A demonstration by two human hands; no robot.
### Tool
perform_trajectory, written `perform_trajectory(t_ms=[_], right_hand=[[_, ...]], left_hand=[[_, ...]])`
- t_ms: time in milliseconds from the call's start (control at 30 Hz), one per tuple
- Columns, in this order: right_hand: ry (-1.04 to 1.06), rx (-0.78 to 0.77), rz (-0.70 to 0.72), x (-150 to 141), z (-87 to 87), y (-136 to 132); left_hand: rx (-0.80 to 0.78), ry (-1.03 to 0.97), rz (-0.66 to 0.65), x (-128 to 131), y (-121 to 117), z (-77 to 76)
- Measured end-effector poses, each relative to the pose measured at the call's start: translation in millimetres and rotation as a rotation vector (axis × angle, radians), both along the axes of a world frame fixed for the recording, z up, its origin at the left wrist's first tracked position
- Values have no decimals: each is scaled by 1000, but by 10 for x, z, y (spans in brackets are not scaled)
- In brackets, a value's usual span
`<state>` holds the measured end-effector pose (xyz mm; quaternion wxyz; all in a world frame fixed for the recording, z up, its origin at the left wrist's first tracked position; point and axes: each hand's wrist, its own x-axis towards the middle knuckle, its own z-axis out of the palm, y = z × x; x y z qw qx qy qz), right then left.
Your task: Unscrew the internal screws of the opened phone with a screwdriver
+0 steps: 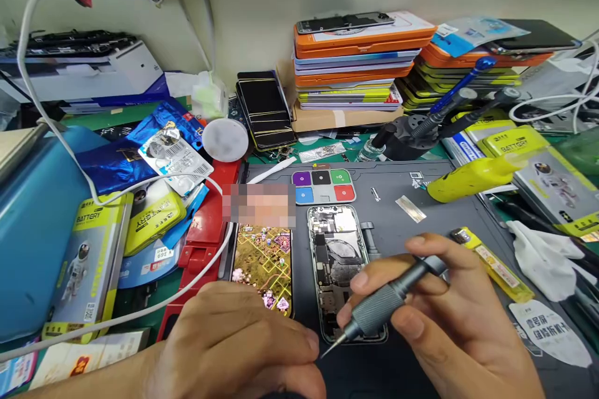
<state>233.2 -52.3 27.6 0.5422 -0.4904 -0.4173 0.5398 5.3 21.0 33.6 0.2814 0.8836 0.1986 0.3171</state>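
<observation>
My right hand grips a grey knurled precision screwdriver, its thin tip slanting down to the left. Close to that tip, my left hand is closed with its fingers curled together; whatever they pinch is hidden. Behind the hands an opened phone lies on the dark work mat, its inner parts and round coil exposed. The screwdriver's lower end passes in front of the phone's bottom corner. To its left is a lit phone showing a game map, partly covered by my left hand.
A colored screw tray lies above the open phone. At right are a yellow bottle, a yellow lighter and a tool holder. Stacked boxes stand behind. A white cable crosses the left side, near battery packs.
</observation>
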Motion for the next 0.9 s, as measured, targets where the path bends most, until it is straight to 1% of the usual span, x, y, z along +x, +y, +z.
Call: perform_trajectory(t_ms=[67, 200, 333, 467, 600, 667, 767, 833, 900], right_hand=[[40, -18, 40, -16, 10, -5], [67, -25, 76, -35, 2, -12], [69, -23, 68, -80, -1, -23], [101, -52, -10, -94, -5, -25], [73, -104, 43, -60, -22, -22], [83, -105, -12, -81, -24, -24], [126, -139, -158, -154, -9, -27], [133, -181, -197, -187, 6, -24], [126, -197, -204, -190, 21, -16]], left_hand=[[2, 16, -29, -11, 1, -9], [15, 24, -20, -45, -14, -37], [11, 24, -31, -71, -26, -32], [17, 44, -52, -79, -13, 13], [1, 40, -71, -55, -22, 7], [-6, 31, -66, -37, -31, -14], [11, 33, -65, -27, -30, -22], [31, 39, -63, -36, -19, 2], [48, 55, -54, -49, -3, 39]])
